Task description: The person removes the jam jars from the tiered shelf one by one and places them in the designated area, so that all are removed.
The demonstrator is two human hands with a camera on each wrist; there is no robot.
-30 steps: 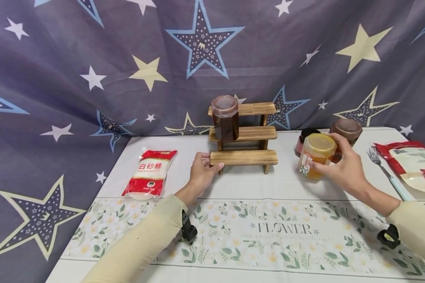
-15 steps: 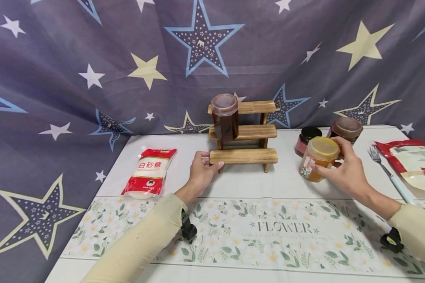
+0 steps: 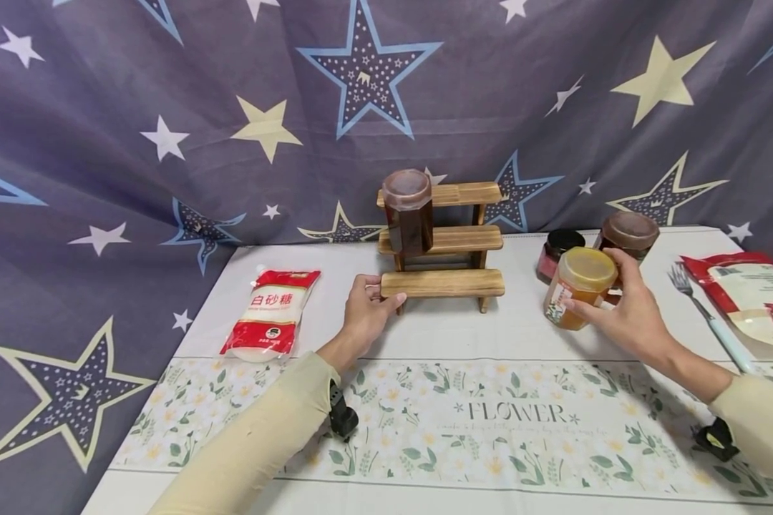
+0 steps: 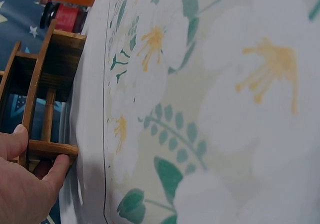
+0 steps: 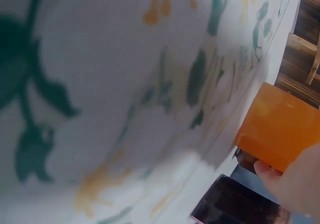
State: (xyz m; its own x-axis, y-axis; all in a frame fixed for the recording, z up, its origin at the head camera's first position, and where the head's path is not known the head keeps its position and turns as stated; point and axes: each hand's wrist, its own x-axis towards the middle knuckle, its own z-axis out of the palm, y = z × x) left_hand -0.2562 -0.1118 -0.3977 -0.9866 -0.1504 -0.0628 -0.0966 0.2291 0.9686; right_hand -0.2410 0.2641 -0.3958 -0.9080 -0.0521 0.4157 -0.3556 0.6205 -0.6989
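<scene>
My left hand (image 3: pixel 368 311) grips the left end of the lowest step of a three-tier wooden stand (image 3: pixel 451 283). Thumb and fingers also show on that step in the left wrist view. A tall jar of dark brown contents (image 3: pixel 412 225) stands on the stand's left side, on the middle tier. My right hand (image 3: pixel 638 322) holds a honey jar (image 3: pixel 580 290) with a yellow lid and a flowered label, thumb on its near side. From the right wrist, the orange jar (image 5: pixel 280 126) appears tilted close beside the dark jar (image 5: pixel 237 204).
Behind the honey jar are a small black-lidded jar (image 3: pixel 557 250) and another dark jar (image 3: pixel 628 232). A fork (image 3: pixel 708 318) and a red-and-cream bag (image 3: pixel 756 300) lie at the right. A white sugar bag (image 3: pixel 273 315) lies left of the stand. A starry curtain (image 3: pixel 232 86) hangs behind.
My right hand has drawn the honey jar slightly nearer and to the right, so more of the black-lidded jar shows. My left hand keeps its grip on the stand.
</scene>
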